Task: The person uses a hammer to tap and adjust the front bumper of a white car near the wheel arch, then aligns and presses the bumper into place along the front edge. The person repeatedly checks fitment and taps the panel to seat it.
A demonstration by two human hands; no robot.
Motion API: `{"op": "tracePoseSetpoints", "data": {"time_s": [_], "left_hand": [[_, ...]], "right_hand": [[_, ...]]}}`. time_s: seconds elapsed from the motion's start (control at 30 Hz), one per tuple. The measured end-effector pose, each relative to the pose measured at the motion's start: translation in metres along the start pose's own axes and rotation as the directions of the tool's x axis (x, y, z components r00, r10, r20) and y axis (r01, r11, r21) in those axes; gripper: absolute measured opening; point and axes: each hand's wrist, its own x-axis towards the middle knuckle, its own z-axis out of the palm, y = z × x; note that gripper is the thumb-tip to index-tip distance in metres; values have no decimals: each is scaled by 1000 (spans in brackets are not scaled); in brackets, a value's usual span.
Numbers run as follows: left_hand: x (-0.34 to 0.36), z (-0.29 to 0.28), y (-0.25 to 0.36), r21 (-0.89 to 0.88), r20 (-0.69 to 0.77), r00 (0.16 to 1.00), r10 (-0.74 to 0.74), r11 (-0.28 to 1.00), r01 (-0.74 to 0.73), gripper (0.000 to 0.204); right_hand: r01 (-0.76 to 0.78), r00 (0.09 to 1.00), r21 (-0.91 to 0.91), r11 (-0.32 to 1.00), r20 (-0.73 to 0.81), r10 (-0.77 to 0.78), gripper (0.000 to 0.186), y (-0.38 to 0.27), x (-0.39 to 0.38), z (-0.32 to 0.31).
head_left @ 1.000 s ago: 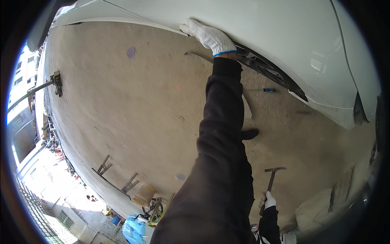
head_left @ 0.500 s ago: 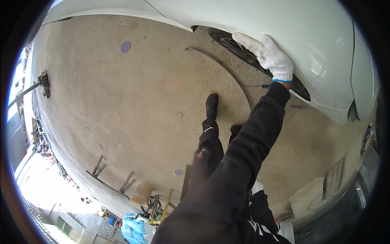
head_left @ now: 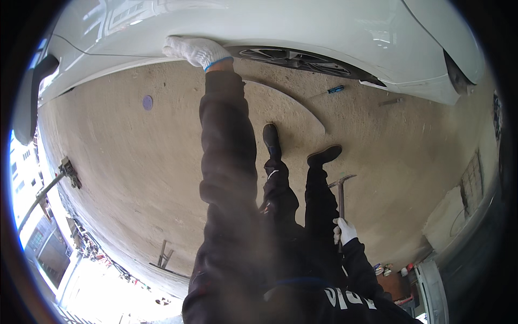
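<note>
My left hand [head_left: 197, 52], in a white knit glove with a blue cuff edge, rests against the white car's body panel [head_left: 302, 24], just left of the wheel [head_left: 294, 58]. Its fingers point left and lie along the panel near its lower edge; nothing shows in them. Low beside my leg, my gloved right hand [head_left: 347, 231] is closed around the handle of a hammer [head_left: 341, 198]. The hammer's slim head, with a long thin curved end, points upward and away from me.
A blue-handled screwdriver [head_left: 335, 89] and a short flat bar [head_left: 391, 101] lie on the concrete floor by the wheel. A thin curved strip [head_left: 294, 101] lies nearer my feet. A stand with a long handle [head_left: 69, 171] is at far left. The car's mirror [head_left: 35, 97] juts out upper left.
My left hand has moved left along the car, from over the wheel to the panel left of it. The view has turned, and the hammer in my right hand now shows.
</note>
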Motion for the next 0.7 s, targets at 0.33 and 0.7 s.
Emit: {"op": "tracePoseSetpoints", "data": {"time_s": [0.33, 0.7], "left_hand": [[-169, 77, 90, 159, -75, 981, 181, 973, -168, 75], [-281, 121, 81, 173, 20, 963, 270, 947, -269, 79]], "right_hand": [[-184, 978, 220, 958, -58, 201, 32, 30, 1, -46], [-143, 989, 226, 964, 70, 131, 37, 28, 8, -30]]}}
